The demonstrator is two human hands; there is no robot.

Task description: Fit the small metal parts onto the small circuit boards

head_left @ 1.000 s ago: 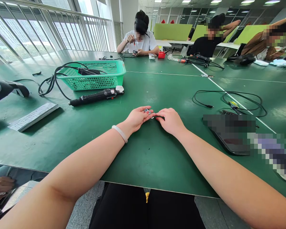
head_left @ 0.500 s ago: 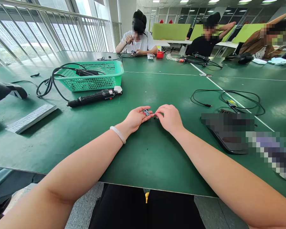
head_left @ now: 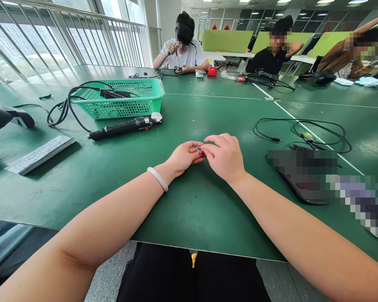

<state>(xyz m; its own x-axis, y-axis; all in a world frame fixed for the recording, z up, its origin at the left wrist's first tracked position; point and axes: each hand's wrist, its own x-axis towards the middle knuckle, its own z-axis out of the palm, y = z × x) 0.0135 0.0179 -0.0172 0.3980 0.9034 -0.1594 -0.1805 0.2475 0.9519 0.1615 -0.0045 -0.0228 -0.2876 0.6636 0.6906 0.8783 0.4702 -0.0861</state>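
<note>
My left hand (head_left: 189, 157), fingers curled, cradles a small part (head_left: 198, 148); my right hand (head_left: 225, 158) pinches at it, fingers partly bent. Its long axis is too small to read. Both meet above a green table (head_left: 176, 218), railing (head_left: 113, 40) beyond at left.

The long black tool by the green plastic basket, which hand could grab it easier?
Left, I think: the left hand is nearer the tool; the right hand is farther. Both are at a small silvery part, though.
</note>
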